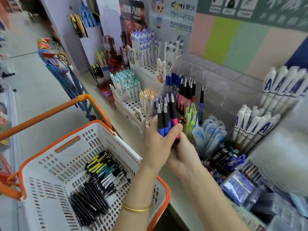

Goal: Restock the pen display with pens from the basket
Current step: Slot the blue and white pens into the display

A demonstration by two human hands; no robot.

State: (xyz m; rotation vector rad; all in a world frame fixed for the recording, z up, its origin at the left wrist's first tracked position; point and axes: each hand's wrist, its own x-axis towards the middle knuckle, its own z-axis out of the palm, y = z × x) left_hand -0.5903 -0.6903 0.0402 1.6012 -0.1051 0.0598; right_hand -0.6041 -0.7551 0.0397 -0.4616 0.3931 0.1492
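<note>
While the left hand (156, 144) and right hand (183, 155) both gripped a bunch of pens (165, 114) upright before the clear display (215, 95) near the counter's front edge, squaring them up looked like the step. Next, I'd say: slot them by colour beside its blue and black rows. Many pens lay in the basket (98, 126).

Both forearms rise from the bottom edge to the frame's centre. The left hand (157, 144) curls around a bundle of pens (164, 114), thumb across them; the right hand (183, 155) grips their lower ends just beneath.
</note>
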